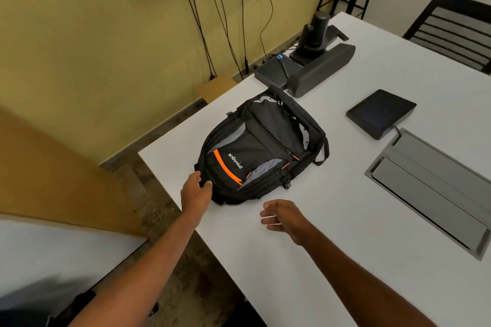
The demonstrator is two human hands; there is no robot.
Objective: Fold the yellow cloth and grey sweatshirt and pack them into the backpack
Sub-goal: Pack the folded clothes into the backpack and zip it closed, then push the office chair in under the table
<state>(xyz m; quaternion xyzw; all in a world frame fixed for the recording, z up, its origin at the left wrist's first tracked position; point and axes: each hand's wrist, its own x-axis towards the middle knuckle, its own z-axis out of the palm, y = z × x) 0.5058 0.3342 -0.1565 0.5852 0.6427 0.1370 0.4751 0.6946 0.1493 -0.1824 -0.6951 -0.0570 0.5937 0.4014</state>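
A black backpack with grey panels and orange zip trim lies flat on the white table, its top end toward me. My left hand pinches the backpack's top edge at its near left corner, thumb on top. My right hand hovers over the table just in front of the backpack, fingers loosely curled, holding nothing. No yellow cloth or grey sweatshirt is in view.
Behind the backpack stands a black conference camera with a speaker bar. A dark tablet and a grey cable hatch sit to the right. A black chair stands at the far right. The table's left edge drops to the floor.
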